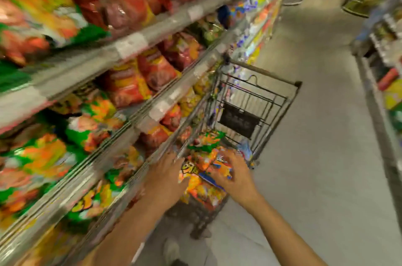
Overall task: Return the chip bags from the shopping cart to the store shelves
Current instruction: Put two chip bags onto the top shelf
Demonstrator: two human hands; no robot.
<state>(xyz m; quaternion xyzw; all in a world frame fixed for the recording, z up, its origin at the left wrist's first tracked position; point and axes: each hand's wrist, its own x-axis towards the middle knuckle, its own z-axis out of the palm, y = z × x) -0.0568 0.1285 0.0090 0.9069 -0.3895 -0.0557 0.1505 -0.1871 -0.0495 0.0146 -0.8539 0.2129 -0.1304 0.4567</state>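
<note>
One shopping cart (256, 100) sits in the aisle, pushed up right against the shelves (130, 44) on its left side, and it's my reference point for everything here. Two hands are in the cart's near end, both arms bare and reaching forward and down from the bottom edge.

Chip bags (206, 163) are piled in that near end. I can make out maybe three or four (honestly the blur smears them together, so no firm count): one green-and-orange bag on top toward the cart's far end, then orange and yellow ones with a bit of blue underneath.

The left hand (167, 170) is at the cart's left rim, fingers pointing forward by the wire edge and the side of the pile. Whether it's actually gripping the rim or a bag, I cannot tell.

The right hand (232, 170) is on top of the pile, palm down, fingers curled onto an orange-and-blue bag, looks like it's grasping it.

To the cart's left, three shelf levels show, all crammed with red, orange and green bags. A second shelving unit (382, 70) stands across the aisle to the cart's right.
</note>
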